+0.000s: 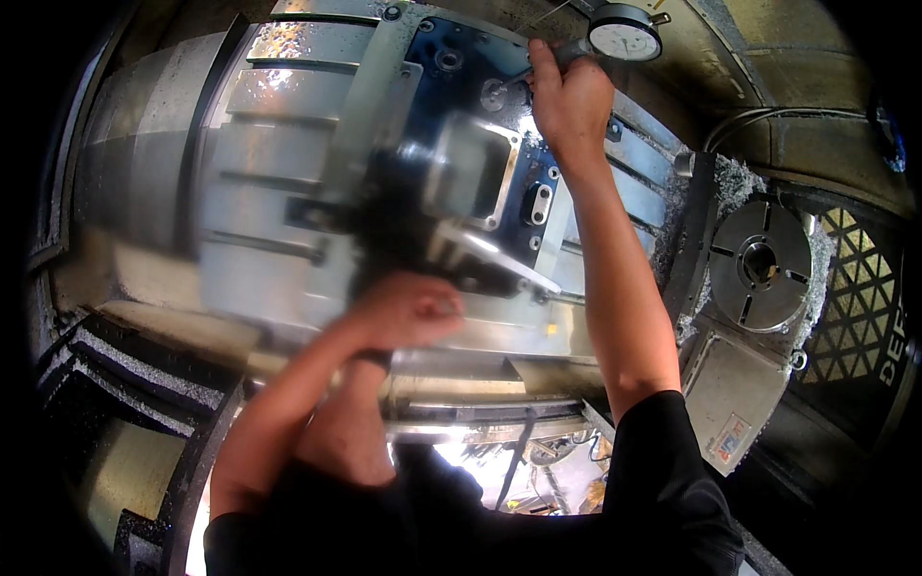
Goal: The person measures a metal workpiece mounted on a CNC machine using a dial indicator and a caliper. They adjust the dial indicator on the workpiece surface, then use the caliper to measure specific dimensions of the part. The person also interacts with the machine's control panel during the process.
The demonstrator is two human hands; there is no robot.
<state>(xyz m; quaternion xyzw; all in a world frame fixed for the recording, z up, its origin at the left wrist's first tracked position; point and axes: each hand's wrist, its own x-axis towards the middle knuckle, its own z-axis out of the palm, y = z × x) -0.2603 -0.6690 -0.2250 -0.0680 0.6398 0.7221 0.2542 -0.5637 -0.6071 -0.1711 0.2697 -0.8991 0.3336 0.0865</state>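
At the top, my right hand (573, 101) is closed round the handle of a dial bore gauge (624, 40), whose round white face sticks out past my fingers. The gauge's thin end reaches left toward a round bore in a dark blue-black metal plate (538, 173); whether it touches cannot be told. Lower down, my left hand (413, 309) is curled closed and smeared by motion near the plate's front edge; anything in its fingers is hidden. Between my arms, a pale rectangular metal frame (506, 182) sits on the plate, partly covered by a dark blur.
The plate lies on a slotted machine table (274, 168). At right stand a round slotted chuck face (761, 266) and a grey housing (735, 398), with metal chips around them. A black triangle-patterned panel (855, 317) is farther right. Chip-strewn ledges (144, 374) run along the left.
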